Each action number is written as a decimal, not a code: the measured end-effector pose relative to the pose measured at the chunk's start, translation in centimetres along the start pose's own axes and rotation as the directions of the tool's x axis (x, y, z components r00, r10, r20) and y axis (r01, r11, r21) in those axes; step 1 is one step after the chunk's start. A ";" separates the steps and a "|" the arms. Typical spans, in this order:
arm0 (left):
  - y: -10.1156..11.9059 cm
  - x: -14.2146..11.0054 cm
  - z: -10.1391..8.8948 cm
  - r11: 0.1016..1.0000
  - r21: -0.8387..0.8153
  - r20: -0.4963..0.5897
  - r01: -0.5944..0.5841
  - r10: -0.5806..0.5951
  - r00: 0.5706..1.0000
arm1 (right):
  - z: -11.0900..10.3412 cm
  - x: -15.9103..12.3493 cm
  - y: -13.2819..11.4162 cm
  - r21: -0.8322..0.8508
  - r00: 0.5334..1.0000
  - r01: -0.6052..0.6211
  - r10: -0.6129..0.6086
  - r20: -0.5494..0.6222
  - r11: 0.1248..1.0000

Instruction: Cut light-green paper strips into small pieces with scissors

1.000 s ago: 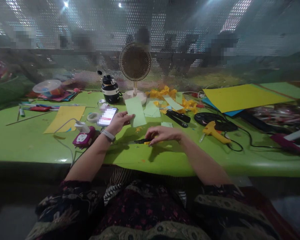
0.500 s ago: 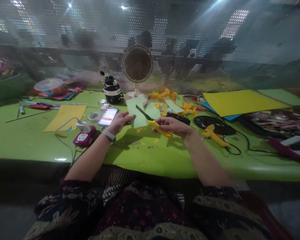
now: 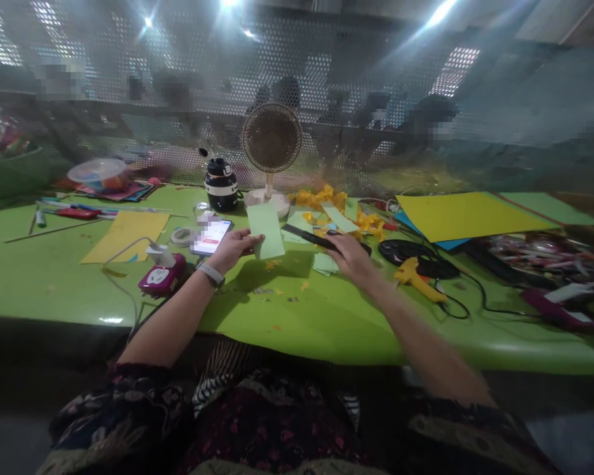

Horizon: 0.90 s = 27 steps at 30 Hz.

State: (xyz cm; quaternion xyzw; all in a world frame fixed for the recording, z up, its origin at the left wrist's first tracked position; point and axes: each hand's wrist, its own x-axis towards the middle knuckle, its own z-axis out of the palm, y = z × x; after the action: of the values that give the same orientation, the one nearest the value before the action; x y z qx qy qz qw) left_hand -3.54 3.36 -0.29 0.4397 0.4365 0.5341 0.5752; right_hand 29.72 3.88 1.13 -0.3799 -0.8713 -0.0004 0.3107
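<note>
My left hand (image 3: 237, 247) pinches a pale green paper strip (image 3: 266, 231) by its left edge and holds it up off the table. My right hand (image 3: 351, 257) is closed around a utility knife (image 3: 304, 235), whose long dark blade end points left toward the paper, a small gap apart. Its yellow handle is hidden by my fingers. A black stapler (image 3: 365, 249) lies just behind my right hand, mostly covered. Small green paper pieces (image 3: 325, 264) lie below that hand, and yellow crumpled scraps (image 3: 321, 196) lie beyond it.
A desk fan (image 3: 272, 138) and a dark bottle (image 3: 222, 185) stand at the back. On the left are a phone (image 3: 212, 236), a tape roll (image 3: 181, 237) and a purple plug adapter (image 3: 162, 275). A yellow glue gun (image 3: 419, 280) with its cable lies right.
My right hand has lifted the utility knife from the table, turned it, and moved it back and right toward the stapler. My left hand keeps its hold on the paper strip.
</note>
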 end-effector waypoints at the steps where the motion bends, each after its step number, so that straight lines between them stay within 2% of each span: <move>1: 0.0 0.0 -0.1 1.000 0.006 -0.002 0.004 -0.004 1.000 | 0.4 -0.6 0.2 -0.039 1.000 0.009 -0.009 -0.003 0.999; 4: -0.2 0.0 -0.3 1.000 0.023 -0.001 0.011 -0.011 1.000 | 0.8 -1.6 0.8 -0.100 1.000 0.022 -0.021 0.010 0.995; 9: -0.3 0.1 -0.4 1.000 0.029 -0.013 0.007 -0.006 1.000 | 0.8 -1.8 1.2 -0.092 1.000 0.012 -0.011 0.010 0.996; 16: -0.1 -0.2 -0.1 0.999 0.053 -0.011 0.015 -0.015 1.000 | 0.9 -1.8 0.6 -0.034 0.999 0.005 -0.003 0.051 0.999; 27: -0.4 -0.1 -0.2 0.998 0.062 0.011 0.012 -0.013 1.000 | 0.5 -1.9 0.0 -0.034 0.995 0.005 -0.002 0.099 0.999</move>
State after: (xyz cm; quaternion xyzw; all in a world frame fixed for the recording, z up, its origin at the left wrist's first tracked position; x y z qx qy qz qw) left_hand -3.67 3.26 -0.69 0.4575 0.4523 0.5142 0.5672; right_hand 30.43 2.78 -0.28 -0.3831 -0.8862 0.0029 0.2606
